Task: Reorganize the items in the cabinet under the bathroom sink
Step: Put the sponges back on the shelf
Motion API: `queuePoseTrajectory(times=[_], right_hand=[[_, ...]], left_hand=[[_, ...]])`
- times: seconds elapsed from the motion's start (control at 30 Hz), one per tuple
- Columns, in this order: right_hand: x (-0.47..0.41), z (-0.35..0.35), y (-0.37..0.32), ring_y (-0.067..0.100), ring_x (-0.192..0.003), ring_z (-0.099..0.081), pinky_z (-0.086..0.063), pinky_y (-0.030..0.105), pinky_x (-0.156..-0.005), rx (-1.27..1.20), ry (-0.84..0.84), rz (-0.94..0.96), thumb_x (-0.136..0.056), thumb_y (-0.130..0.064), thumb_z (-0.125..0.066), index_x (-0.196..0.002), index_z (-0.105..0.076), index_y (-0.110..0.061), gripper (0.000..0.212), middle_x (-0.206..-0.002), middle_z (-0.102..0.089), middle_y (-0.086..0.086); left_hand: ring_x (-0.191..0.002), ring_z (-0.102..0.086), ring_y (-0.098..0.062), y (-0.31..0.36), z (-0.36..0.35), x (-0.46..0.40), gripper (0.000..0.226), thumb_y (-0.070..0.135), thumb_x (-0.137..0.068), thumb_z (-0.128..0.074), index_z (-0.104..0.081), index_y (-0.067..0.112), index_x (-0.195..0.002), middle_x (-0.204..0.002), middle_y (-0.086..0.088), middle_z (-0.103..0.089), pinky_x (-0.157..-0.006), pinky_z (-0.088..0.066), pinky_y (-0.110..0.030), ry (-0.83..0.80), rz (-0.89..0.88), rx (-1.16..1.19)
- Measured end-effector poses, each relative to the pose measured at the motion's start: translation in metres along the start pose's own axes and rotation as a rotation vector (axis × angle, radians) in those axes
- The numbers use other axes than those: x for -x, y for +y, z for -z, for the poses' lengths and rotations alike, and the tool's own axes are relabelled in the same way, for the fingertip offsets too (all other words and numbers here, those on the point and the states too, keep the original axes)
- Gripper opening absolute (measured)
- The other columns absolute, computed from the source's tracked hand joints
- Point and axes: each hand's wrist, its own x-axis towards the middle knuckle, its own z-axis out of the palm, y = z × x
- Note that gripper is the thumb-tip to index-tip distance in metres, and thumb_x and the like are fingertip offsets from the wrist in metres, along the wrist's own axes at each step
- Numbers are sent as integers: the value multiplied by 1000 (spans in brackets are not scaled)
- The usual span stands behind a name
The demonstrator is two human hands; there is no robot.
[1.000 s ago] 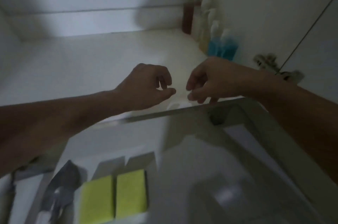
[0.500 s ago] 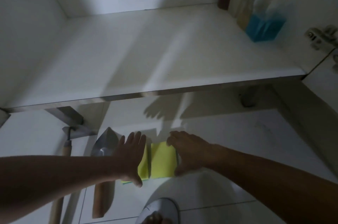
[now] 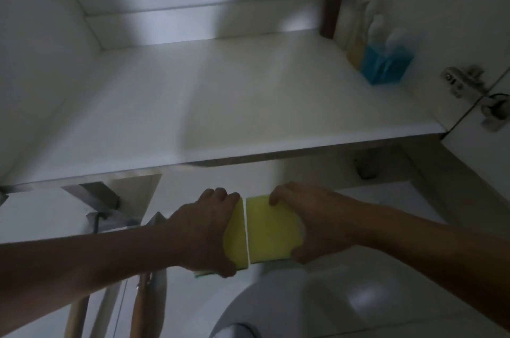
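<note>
On the far left, low down on the floor, lie some tools with wooden handles [image 3: 140, 307]; what kind they are is hard to tell in the dim light.

Next comes the left hand [image 3: 205, 230]. Its grip is curled round the left sponge [image 3: 236, 235], with the fingers over the far edge and the thumb at the near edge. Only a thin yellow strip of this sponge shows past the hand, and a bit of green peeks out below it.

Right beside it is the right sponge [image 3: 271, 230], with just a thin gap between the two. The right hand [image 3: 317, 223] holds this one the same way, fingers on the far edge and thumb at the near corner. Each sponge lies with its long side running away from the person, toward the cabinet. Each hand is on its own sponge, so neither needs to reach across.

The sponges are low, in front of the cabinet and below the edge of the cabinet shelf [image 3: 248, 105]. I think the next move is to lift both up and forward onto that shelf. The shelf is white and flat, with lots of bare room in the middle.

At the far right back corner stand some bottles [image 3: 386, 67], the nearest one blue. A metal hinge [image 3: 463, 81] sits on the right wall.
</note>
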Motion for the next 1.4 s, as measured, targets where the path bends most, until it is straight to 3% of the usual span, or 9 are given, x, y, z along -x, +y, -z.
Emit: queuePoseTrajectory(times=[0.1,0.27,0.37,0.5,0.67,0.83,0.9,1.13,1.4], right_hand=[[32,54,4,15,-116,-46,-44,32,-97,42,16,-33,-67,-45,-82,-136,-30,-34,87,-135,-39,-9],[41,118,31,0,-88,-51,-45,21,-76,47,171,-128,-62,-39,-85,-129,-39,-38,81,-118,-45,-11],[23,143,56,16,-100,-55,-54,33,-82,8,229,-234,-66,-30,-84,-132,-40,-35,80,-126,-44,-2],[-7,152,91,22,-111,-50,-47,30,-87,11,243,-365,-77,-20,-77,-138,-39,-31,73,-139,-40,1],[-38,128,118,27,-131,-45,-42,35,-105,76,405,-477,-83,-4,-60,-139,-46,-29,62,-144,-44,2],[-71,124,147,31,-97,-60,-47,31,-75,84,593,-401,-81,4,-50,-126,-59,-23,54,-113,-63,14],[-90,131,164,33,-94,-60,-45,31,-73,46,639,-373,-79,7,-50,-123,-62,-18,52,-107,-65,16],[-166,154,213,31,-123,-48,-40,33,-97,-76,698,-330,-76,7,-53,-137,-48,-18,66,-136,-48,12],[-231,180,257,30,-144,-26,-25,28,-107,-48,682,-260,-80,9,-48,-145,-36,-11,69,-154,-31,13]], left_hand=[[-115,-39,-10,17,54,11,111,64,-56,-78,-19,29,-144,-134,9,-31,-95,-48,-32,40,-55,17],[-110,-42,-15,32,125,-20,103,66,-56,-78,-31,27,-139,-131,1,-32,-92,-49,-35,173,-83,-35],[-111,-39,-17,33,150,-67,101,61,-58,-79,-34,23,-140,-129,-2,-33,-95,-47,-36,252,-97,13],[-126,-36,-25,31,160,-127,98,50,-65,-81,-32,18,-144,-140,-7,-34,-102,-40,-36,326,-83,94],[-127,-40,-28,27,134,-171,62,39,-78,-72,-53,11,-130,-138,-9,-44,-97,-42,-40,629,6,194],[-135,-36,-23,19,130,-213,43,30,-88,-59,-56,15,-128,-139,-3,-48,-100,-41,-39,746,-49,198],[-140,-31,-21,15,138,-234,43,29,-91,-56,-53,15,-131,-143,-3,-45,-105,-38,-39,740,-56,187],[-145,-23,-20,-28,176,-321,51,15,-90,-59,-49,16,-140,-152,-2,-38,-110,-12,-22,782,-39,335],[-143,-28,-21,-68,207,-399,52,15,-87,-62,-52,23,-137,-153,0,-37,-116,-19,-28,813,50,521]])
